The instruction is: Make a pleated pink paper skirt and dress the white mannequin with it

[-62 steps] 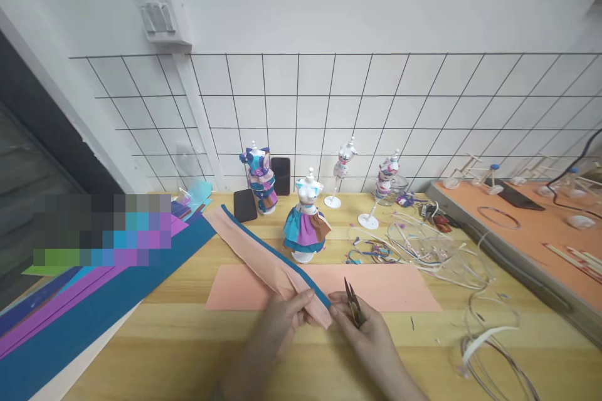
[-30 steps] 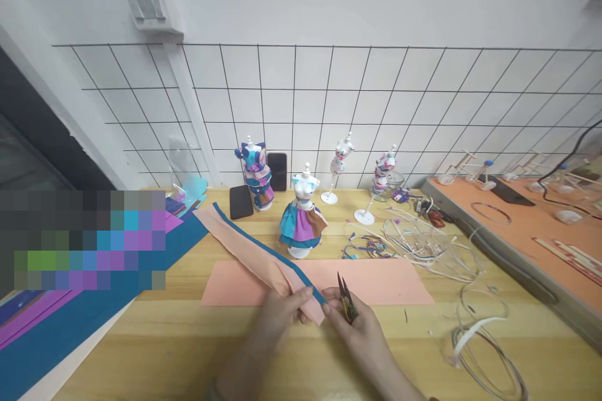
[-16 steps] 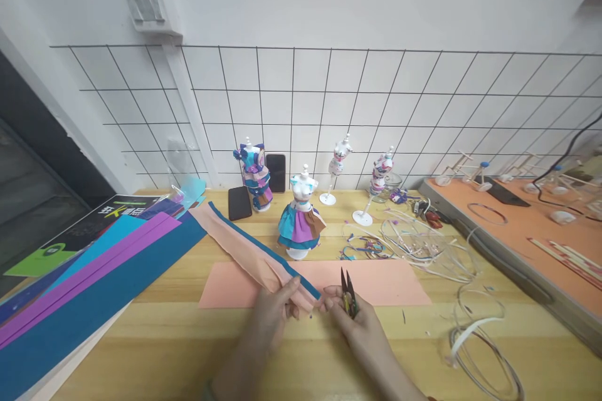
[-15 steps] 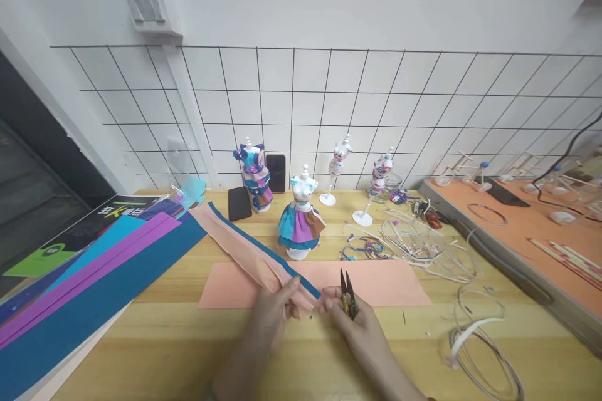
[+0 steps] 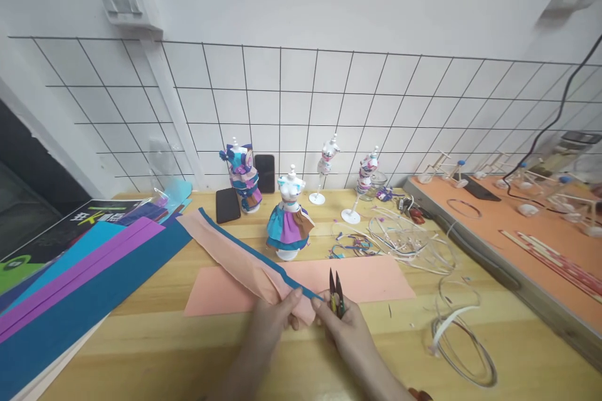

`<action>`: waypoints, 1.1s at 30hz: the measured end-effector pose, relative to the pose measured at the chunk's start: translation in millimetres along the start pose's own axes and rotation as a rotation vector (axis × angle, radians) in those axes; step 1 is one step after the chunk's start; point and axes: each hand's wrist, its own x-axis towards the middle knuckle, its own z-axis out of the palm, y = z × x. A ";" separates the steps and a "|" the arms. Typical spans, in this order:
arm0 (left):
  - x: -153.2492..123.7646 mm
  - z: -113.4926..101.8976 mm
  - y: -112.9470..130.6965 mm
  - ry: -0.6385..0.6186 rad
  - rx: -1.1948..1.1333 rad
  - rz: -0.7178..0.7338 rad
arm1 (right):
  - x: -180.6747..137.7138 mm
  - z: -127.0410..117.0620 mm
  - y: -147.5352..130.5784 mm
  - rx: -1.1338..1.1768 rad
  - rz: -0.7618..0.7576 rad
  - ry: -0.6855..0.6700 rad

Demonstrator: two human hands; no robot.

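The left hand (image 5: 273, 321) grips the peach strip (image 5: 219, 244) near its near end, thumb on top, at the lower centre of the frame. The right hand (image 5: 345, 326) pinches the end of the blue band (image 5: 268, 259) that runs along the strip's upper edge, with the scissors (image 5: 336, 301) tucked in it, points up. Whether the two layers are joined there is hard to tell under the fingers. Lining up the edges well likely calls for light, even tension and a flat thumb, since the peach layer puckers beside the left hand. The blades are best kept angled off the cloth and the peach sheet (image 5: 362, 279) on the desk (image 5: 188, 357) behind.
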 end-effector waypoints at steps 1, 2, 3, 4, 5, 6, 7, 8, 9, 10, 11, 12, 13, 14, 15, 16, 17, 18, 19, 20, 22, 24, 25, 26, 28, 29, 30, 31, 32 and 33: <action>-0.3 0.1 0.1 -0.033 0.005 -0.003 | 0.5 -0.2 0.6 -0.002 0.004 -0.002; -0.3 -0.1 0.1 -0.061 0.016 -0.005 | 0.9 -0.3 0.8 -0.003 0.006 -0.006; 0.0 -0.7 -0.2 -0.081 0.033 -0.005 | 1.0 -0.4 0.8 -0.003 0.007 -0.009; 0.6 -1.6 -1.0 -0.094 0.055 0.000 | 1.0 -0.4 0.7 0.001 0.007 -0.014; 1.4 -2.8 -2.0 -0.101 0.076 0.006 | 0.9 -0.2 0.4 0.009 0.005 -0.019; 2.3 -4.0 -3.4 -0.101 0.094 0.010 | 0.7 0.0 0.1 0.019 0.001 -0.024; 3.3 -5.3 -4.9 -0.097 0.105 0.011 | 0.4 0.2 -0.5 0.029 -0.004 -0.028; 4.2 -6.5 -6.4 -0.095 0.108 0.008 | 0.1 0.4 -1.4 0.037 -0.007 -0.033; 5.1 -7.4 -7.7 -0.090 0.106 0.002 | -0.4 0.6 -2.6 0.042 -0.007 -0.043; 5.8 -8.0 -8.6 -0.079 0.102 -0.007 | -0.9 0.7 -4.2 0.045 -0.005 -0.049; 6.3 -8.2 -8.8 -0.062 0.097 -0.015 | -1.4 0.7 -6.0 0.048 0.000 -0.054; 6.5 -7.9 -8.4 -0.042 0.089 -0.021 | -1.9 0.8 -7.9 0.052 0.008 -0.056; 6.5 -7.1 -7.3 -0.018 0.071 -0.024 | -2.4 0.8 -9.5 0.062 0.020 -0.054; 6.1 -5.8 -5.6 0.010 0.039 -0.022 | -3.0 1.0 -10.8 0.079 0.035 -0.049; 5.5 -4.1 -3.3 0.040 -0.002 -0.017 | -3.6 1.3 -11.4 0.100 0.051 -0.046; 4.6 -2.2 -0.8 0.069 -0.049 -0.009 | -4.2 1.9 -11.5 0.121 0.070 -0.052; 3.4 -0.2 1.8 0.096 -0.096 0.000 | -5.0 2.9 -11.0 0.141 0.087 -0.064; 2.1 1.7 4.3 0.118 -0.136 0.005 | -6.0 4.2 -10.1 0.157 0.101 -0.078; 0.7 3.3 6.4 0.138 -0.168 0.010 | -7.2 5.8 -9.0 0.163 0.108 -0.100; -0.6 4.5 8.1 0.150 -0.191 0.010 | -8.7 7.7 -8.1 0.161 0.109 -0.121; -3.1 5.6 10.1 0.159 -0.217 0.008 | -12.3 11.7 -7.1 0.157 0.106 -0.163; -4.7 5.4 10.6 0.168 -0.235 0.013 | -16.3 15.4 -7.4 0.152 0.100 -0.199; -5.2 5.2 10.5 0.173 -0.245 0.014 | -18.0 16.7 -7.8 0.148 0.094 -0.209; -5.5 5.1 10.3 0.180 -0.255 0.009 | -19.6 17.8 -8.1 0.141 0.087 -0.217; -5.9 5.4 9.9 0.194 -0.273 -0.009 | -21.5 19.0 -8.2 0.107 0.055 -0.226; -6.2 5.8 9.8 0.193 -0.277 -0.018 | -21.9 19.2 -7.8 0.087 0.031 -0.228; -6.6 6.4 9.9 0.191 -0.277 -0.022 | -22.1 19.4 -7.3 0.068 0.006 -0.229; -7.2 7.2 10.1 0.191 -0.276 -0.018 | -22.0 19.4 -6.6 0.050 -0.018 -0.228; -7.9 8.0 10.5 0.191 -0.273 -0.011 | -21.8 19.5 -6.0 0.036 -0.039 -0.226; -8.6 8.8 10.9 0.189 -0.270 -0.003 | -21.5 19.4 -5.6 0.025 -0.055 -0.228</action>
